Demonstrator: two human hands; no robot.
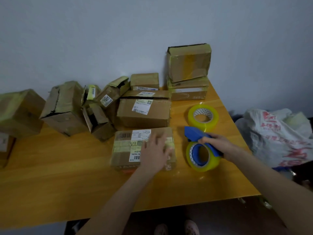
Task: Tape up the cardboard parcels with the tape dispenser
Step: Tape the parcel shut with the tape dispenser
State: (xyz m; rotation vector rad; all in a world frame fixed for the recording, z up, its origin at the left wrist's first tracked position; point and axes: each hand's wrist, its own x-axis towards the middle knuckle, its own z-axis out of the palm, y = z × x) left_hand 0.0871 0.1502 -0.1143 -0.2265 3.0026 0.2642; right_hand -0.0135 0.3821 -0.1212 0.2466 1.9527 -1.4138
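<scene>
Tape dispenser [202, 156] sits near right on the table [67, 175]; our right hand [218, 143] grips its blue handle, fingers curled round it. Just left, our left hand [155, 150] lies flat, fingers straight, on the labelled parcel [125, 150]. Spare tape roll [203, 116] just beyond the dispenser. Farther: row of worn boxes [144, 112], stacked boxes [188, 65] far right.

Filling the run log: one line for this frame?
left hand: flat on parcel; right hand: grips tape dispenser; spare tape roll: on table
</scene>
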